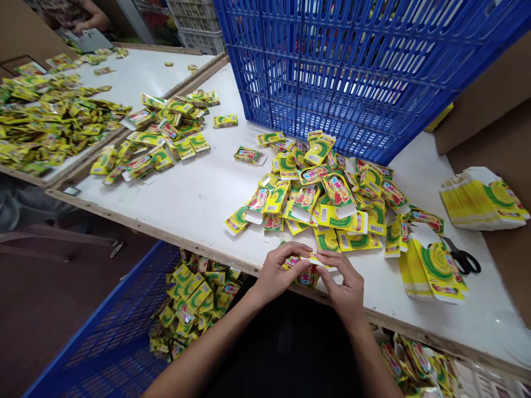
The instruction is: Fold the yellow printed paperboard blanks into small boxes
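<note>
My left hand and my right hand meet at the near edge of the white table, both pinching one small yellow-green carton packet. The fingers of both hands curl round it, so much of it is hidden. Just beyond lies a loose pile of the same small packets. A stack of flat unfolded cartons sits to the right of my right hand.
A big blue plastic crate stands tilted behind the pile. Black scissors lie at right, with another flat stack on a brown box. A second packet heap lies left; a blue crate of packets sits below. Another person's arm shows far left.
</note>
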The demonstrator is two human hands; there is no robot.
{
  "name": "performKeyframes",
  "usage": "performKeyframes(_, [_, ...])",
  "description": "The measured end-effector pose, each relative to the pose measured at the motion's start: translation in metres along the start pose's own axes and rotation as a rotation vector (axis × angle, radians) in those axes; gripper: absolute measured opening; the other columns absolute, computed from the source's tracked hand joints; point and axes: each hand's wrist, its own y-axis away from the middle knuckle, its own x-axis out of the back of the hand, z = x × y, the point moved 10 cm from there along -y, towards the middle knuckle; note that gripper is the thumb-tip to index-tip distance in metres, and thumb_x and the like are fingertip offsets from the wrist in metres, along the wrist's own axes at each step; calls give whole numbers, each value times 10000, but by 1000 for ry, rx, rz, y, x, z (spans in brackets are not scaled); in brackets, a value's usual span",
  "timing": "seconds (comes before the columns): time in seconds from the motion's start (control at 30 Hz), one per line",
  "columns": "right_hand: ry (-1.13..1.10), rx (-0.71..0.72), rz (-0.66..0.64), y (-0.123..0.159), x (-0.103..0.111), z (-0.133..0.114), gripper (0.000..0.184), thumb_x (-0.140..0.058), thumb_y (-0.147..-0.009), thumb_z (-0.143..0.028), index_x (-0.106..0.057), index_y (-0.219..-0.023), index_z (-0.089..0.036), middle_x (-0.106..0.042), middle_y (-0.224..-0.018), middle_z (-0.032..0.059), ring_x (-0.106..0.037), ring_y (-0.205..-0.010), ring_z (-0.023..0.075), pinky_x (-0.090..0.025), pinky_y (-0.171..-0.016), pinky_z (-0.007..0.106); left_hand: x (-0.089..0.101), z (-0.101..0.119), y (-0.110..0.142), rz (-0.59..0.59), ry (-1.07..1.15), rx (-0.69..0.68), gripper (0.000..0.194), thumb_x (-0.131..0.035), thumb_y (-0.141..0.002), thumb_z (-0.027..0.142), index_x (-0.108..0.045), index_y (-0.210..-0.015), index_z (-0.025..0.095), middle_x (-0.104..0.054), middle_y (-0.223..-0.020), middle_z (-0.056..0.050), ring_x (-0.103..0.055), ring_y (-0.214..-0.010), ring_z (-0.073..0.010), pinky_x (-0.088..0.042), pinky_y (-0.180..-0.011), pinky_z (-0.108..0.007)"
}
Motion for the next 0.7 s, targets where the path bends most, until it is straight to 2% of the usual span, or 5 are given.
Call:
performKeyframes(0.1, [34, -23, 39, -2, 2, -3, 116, -634, -865, -212, -661, -975, -234, -701, -980, 45, -643, -962, 200, -501, -871, 363, 2, 2, 1, 48, -68, -14, 115, -630, -848, 210, -682, -943, 172, -701, -990, -84, -659, -968, -209, -507, -903, -337])
performKeyframes(0.2, [79, -69, 21, -6, 0, -4, 106, -628, -870, -260, -665, -965, -229, -707, -935, 35, -643, -905, 197, -502, -807, 338, 3, 6, 0, 76, -117, -21, 128, -634, -843, 207, -694, -949, 169, -703, -946, -75, -660, -923, -200, -514, -853, -312])
performKeyframes(0.37, [112, -125, 31, -10, 4, -6, 93, -611, -877, -299, -660, -902, -224, -697, -856, 24, -626, -821, 192, -491, -749, 328, 5, 10, -2, 82, -125, -25, 94, -624, -854, 226, -693, -876, 168, -692, -848, -56, -651, -821, -178, -508, -780, -287])
performKeyframes(0.6, [-2, -3, 66, 2, 0, 0, 113, -623, -871, -201, -670, -965, -243, -683, -953, 40, -632, -948, 203, -497, -845, 366, 1, -3, -1, 49, -99, -73, 125, -658, -836, 263, -721, -904, 178, -716, -868, -76, -661, -851, -203, -518, -806, -329])
performKeyframes(0.7, [-23, -25, 57, 2, 0, 4, 105, -587, -894, -217, -673, -949, -239, -683, -979, 51, -631, -959, 212, -494, -851, 381, 8, 6, 2, 57, -141, -109, 119, -635, -852, 257, -720, -896, 186, -717, -855, -71, -661, -840, -202, -523, -799, -329])
